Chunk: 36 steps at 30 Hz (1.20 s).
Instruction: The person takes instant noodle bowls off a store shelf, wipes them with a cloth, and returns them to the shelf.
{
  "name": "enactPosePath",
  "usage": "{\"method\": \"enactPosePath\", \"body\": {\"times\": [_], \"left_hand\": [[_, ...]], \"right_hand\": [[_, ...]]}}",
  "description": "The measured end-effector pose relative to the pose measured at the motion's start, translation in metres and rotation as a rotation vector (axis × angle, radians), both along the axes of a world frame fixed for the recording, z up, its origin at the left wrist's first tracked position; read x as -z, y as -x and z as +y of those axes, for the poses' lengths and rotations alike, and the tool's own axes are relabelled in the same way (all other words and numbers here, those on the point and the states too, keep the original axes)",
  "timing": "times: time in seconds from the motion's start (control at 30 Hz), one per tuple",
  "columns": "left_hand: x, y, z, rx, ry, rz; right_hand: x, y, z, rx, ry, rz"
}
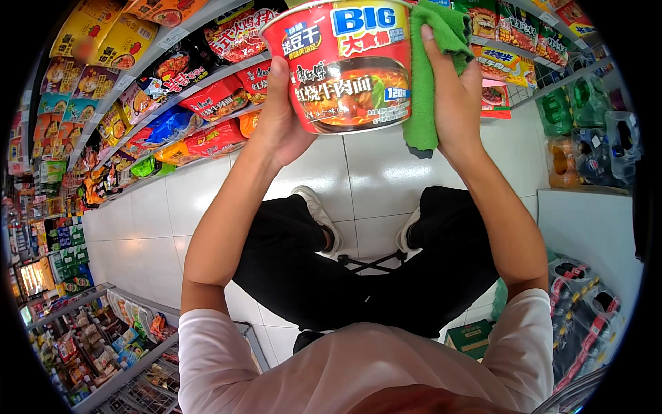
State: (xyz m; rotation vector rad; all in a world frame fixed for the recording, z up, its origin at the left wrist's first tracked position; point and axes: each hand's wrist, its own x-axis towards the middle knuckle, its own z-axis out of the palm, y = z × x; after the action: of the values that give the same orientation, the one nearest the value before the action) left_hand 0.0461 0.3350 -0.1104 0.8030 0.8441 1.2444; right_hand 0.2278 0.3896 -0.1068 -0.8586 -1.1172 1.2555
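Observation:
A large red instant noodle tub [346, 72] is held up in front of me at the top of the view, its printed front facing me. My left hand [283, 116] grips its left side, the thumb lying along the wall and the other fingers hidden behind. On the opposite side, a green cloth [425, 93] with a dark edge lies between the tub and my right hand [457, 98]. My right thumb presses on the cloth, and part of it hangs below the tub's base. The tub's top is cut off by the picture's edge.
Shelves of noodle packets [214, 101] run along the left and front. Wrapped drink bottles [587, 119] stand at the right beside a white cabinet [584, 222]. A green carton [468, 336] sits low on the right. Wire racks with snacks [98, 341] are behind left. The floor is tiled [382, 160].

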Motion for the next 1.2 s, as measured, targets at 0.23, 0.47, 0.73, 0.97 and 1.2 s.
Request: {"method": "enactPosePath", "body": {"times": [0.23,0.47,0.73,0.97,1.2], "left_hand": [[0.002,0.003,0.0,-0.003,0.018,-0.054],[-0.001,-0.002,-0.001,-0.011,-0.016,-0.028],[-0.002,-0.001,-0.001,-0.07,-0.058,0.116],[0.006,0.002,-0.001,-0.082,-0.079,0.181],[0.012,0.003,0.003,-0.195,-0.117,0.254]], "right_hand": [[0.0,0.003,-0.006,-0.007,-0.063,0.015],[0.001,0.002,-0.003,-0.013,-0.067,0.004],[0.001,0.001,-0.002,-0.013,-0.085,-0.056],[0.0,0.006,-0.009,0.069,-0.203,-0.146],[0.008,0.004,-0.01,0.0,-0.295,-0.224]]}}
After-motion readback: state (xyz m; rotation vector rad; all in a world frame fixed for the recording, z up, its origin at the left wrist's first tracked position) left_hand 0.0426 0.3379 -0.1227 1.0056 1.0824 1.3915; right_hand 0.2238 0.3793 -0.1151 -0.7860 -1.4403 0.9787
